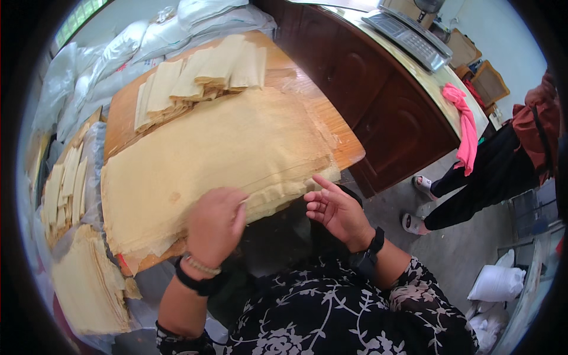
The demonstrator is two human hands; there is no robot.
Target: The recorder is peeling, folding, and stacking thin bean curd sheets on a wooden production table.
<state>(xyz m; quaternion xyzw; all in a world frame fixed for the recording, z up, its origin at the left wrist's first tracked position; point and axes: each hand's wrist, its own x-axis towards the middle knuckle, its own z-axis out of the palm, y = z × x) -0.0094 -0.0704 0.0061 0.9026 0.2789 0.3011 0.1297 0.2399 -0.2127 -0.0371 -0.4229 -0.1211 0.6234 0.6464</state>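
A broad stack of thin pale-yellow sheets (201, 151), which look like tofu skin, lies on the wooden table in front of me. Its near edge is ragged and layered. My left hand (216, 225) is over the near edge, bent and blurred by motion. Its fingertips are mostly hidden, so whether they grip a sheet is unclear. By the near right corner, my right hand (337, 213) is half turned up, index finger stretched out and the others loosely curled, holding nothing. Folded sheets (204, 71) rest in a row along the far side of the table.
More folded strips (65, 189) and a sheet pile (89, 284) stand at left. White sacks (142, 44) line the back. A dark wooden cabinet (378, 89) carries a scale (408, 38) and a pink cloth (464, 127). Another person (473, 189) stands at right.
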